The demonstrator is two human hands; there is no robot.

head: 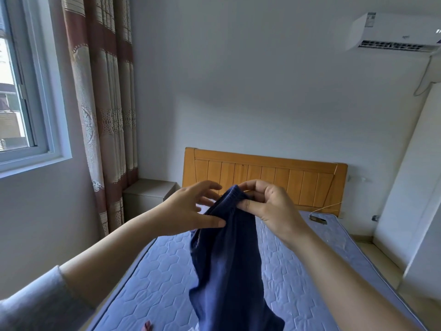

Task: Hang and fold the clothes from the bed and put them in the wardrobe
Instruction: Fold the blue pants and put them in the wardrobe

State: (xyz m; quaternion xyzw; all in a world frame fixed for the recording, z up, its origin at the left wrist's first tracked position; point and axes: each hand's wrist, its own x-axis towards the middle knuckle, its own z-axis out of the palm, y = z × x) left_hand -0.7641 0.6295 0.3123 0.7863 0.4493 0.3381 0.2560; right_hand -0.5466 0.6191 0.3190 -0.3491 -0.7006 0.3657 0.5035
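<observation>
One left hand (191, 209), one right hand (269, 211), one navy garment (226, 271), one bed (155, 283), one window (23, 91), one curtain (105, 91), one air conditioner (393, 32), one bedside cabinet (145, 194)

The navy garment (224, 259) runs off the bottom edge, so its kind cannot be told; its folds cover part of the bed (152, 278). A red item (147, 327) is cut off below. The air conditioner (396, 32) is cropped at right, its label unreadable. A dark object (317, 219) near the headboard (262, 177) is too small to identify.
</observation>
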